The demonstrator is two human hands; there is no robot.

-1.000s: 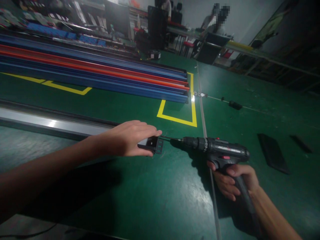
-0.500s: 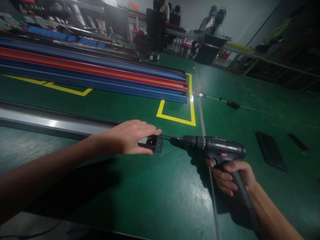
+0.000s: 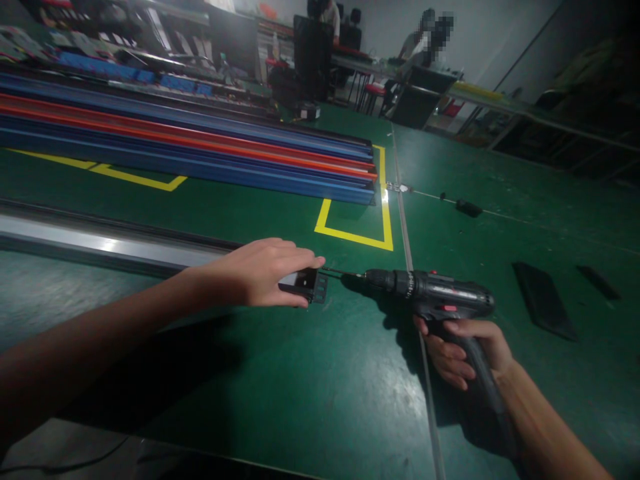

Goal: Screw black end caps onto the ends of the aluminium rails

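Note:
A long silver and black metal profile [image 3: 107,243] lies across the left of the green table. My left hand [image 3: 267,273] is closed around its right end, thumb below and fingers on top. A black end piece [image 3: 320,288] with small slots shows at that end, just past my fingertips. My right hand [image 3: 463,350] is wrapped round the handle of a black power drill [image 3: 445,295], which points left. Its long thin bit [image 3: 343,273] reaches to the end piece beside my left fingertips; whether the tip touches cannot be made out.
Blue and red long profiles [image 3: 225,150] lie beyond, over yellow tape [image 3: 355,239]. Flat black pieces [image 3: 543,300] rest at the right. A thin cord with a black part [image 3: 469,208] lies behind the drill. People and chairs [image 3: 423,97] are in the background.
Both hands, the profile and the drill hold nearly the same places. The whole view has shifted very slightly.

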